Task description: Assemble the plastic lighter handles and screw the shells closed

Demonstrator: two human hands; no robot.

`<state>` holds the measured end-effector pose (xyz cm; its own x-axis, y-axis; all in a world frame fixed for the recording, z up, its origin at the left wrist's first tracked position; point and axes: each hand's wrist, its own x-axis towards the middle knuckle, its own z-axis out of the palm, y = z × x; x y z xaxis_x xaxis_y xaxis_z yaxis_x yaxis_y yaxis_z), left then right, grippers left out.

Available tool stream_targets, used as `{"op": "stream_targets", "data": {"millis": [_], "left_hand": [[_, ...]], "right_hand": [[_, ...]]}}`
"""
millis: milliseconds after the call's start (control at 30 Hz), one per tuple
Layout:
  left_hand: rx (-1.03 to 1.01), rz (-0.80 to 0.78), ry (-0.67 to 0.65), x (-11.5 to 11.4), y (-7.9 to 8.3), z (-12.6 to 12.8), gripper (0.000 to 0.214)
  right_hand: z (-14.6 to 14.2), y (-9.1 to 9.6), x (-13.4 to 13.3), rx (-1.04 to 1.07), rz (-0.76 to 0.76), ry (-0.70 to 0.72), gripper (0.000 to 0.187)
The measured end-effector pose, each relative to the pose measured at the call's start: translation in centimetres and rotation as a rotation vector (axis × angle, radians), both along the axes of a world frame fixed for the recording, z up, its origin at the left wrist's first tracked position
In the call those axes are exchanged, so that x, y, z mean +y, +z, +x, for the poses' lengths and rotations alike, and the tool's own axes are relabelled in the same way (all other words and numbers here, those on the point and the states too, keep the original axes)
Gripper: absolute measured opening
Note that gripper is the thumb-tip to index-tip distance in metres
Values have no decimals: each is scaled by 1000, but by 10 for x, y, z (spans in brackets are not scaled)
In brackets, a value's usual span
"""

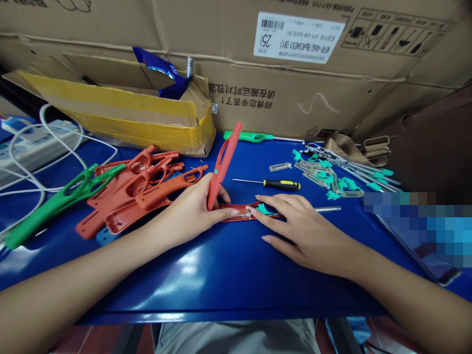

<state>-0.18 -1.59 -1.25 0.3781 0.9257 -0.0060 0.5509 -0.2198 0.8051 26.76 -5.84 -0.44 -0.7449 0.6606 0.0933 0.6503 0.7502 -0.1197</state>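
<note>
My left hand (197,209) is closed around a red plastic handle shell (223,162) that stands tilted upward, and its fingertip also rests on a second red shell (236,212) lying flat on the blue table (221,265). My right hand (295,221) lies over the right end of that flat shell, fingers stretched out and pressing on a teal trigger piece (264,208) and a metal tube (326,209) set in it.
A heap of red shells (136,191) and green shells (62,196) lies at left. A yellow-handled screwdriver (276,184), metal tubes with teal parts (339,174) and a finished green lighter (250,136) lie behind. Cardboard boxes (258,59) line the back; a power strip (33,147) sits far left.
</note>
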Motion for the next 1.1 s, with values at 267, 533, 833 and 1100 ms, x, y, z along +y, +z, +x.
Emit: {"op": "stream_targets", "data": {"millis": [267, 533, 833, 1100], "left_hand": [[-67, -30, -6, 3, -4, 1, 33], [-49, -32, 0, 2, -4, 0, 37], [-43, -22, 11, 3, -2, 1, 34], [-29, -28, 14, 3, -1, 2, 32]], "right_hand": [[13, 13, 11, 427, 74, -125, 13], [11, 10, 8, 418, -23, -117, 15], [11, 9, 6, 282, -6, -107, 20], [9, 7, 5, 269, -53, -128, 20]]}}
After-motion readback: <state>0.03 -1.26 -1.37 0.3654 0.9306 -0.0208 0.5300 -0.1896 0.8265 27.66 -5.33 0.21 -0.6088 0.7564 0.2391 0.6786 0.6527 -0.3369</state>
